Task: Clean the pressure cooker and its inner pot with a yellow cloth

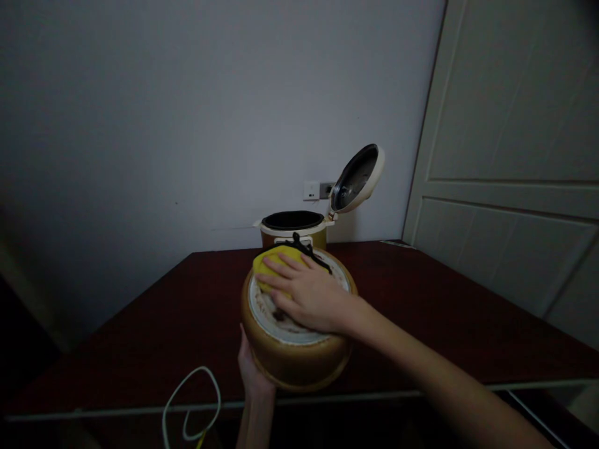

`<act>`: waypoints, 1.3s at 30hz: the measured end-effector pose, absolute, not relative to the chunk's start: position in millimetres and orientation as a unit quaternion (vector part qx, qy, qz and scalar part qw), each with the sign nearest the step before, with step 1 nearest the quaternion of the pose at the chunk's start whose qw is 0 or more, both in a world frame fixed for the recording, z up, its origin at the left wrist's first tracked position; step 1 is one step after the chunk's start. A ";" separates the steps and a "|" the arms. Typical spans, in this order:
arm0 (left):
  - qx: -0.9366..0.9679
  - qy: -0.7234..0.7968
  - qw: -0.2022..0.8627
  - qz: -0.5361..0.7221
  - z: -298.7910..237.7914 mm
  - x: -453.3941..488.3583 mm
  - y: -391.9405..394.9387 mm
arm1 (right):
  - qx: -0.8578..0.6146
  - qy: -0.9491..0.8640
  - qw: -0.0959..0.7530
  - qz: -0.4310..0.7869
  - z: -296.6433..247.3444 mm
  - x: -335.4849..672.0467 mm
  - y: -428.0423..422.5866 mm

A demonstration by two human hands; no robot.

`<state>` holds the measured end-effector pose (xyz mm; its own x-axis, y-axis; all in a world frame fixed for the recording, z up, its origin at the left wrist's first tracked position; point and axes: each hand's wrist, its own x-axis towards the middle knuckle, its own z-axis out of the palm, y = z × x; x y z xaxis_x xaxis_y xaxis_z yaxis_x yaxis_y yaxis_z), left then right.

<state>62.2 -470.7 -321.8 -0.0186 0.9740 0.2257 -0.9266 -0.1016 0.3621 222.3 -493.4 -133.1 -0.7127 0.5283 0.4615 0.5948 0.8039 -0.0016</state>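
A round gold-brown cooker body (294, 355) with a white stained face is held tilted up above the near part of the dark red table (140, 337). My left hand (250, 368) grips its lower left side from underneath; only part of the hand shows. My right hand (306, 293) lies flat on the white face, fingers stretched out, pressing a yellow cloth (271, 259) against its upper left part. A black strap or cord (311, 252) runs across the top of the face.
Behind stands a second gold rice cooker (292, 227) with its white lid (358, 178) hinged open, near a wall socket (318, 189). A pale cable (189, 405) loops off the table's front edge. A white door (510, 156) is at the right.
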 end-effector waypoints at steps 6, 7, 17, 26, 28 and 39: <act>0.243 -0.064 0.712 0.656 -285.7 53.6 -465.8 | -0.368 -0.897 0.225 -0.099 -122.7 262.4 -483.8; 0.257 -0.071 0.709 0.653 -281.6 52.8 -463.7 | -0.363 -0.899 0.227 -0.093 -123.4 264.3 -493.0; 0.284 -0.055 0.724 0.626 -275.8 86.6 -467.4 | -0.249 -0.944 0.210 -0.051 -105.5 238.1 -487.9; 0.293 -0.057 0.719 0.628 -271.7 51.7 -462.2 | -0.354 -0.899 0.243 -0.085 -116.0 285.5 -482.6; 0.284 -0.044 0.717 0.635 -269.2 49.1 -459.3 | -0.342 -0.902 0.252 -0.075 -120.5 282.0 -505.6; 0.270 0.034 0.733 0.623 -226.1 88.2 -484.9 | -0.304 -0.895 0.320 -0.066 -102.6 266.4 -468.9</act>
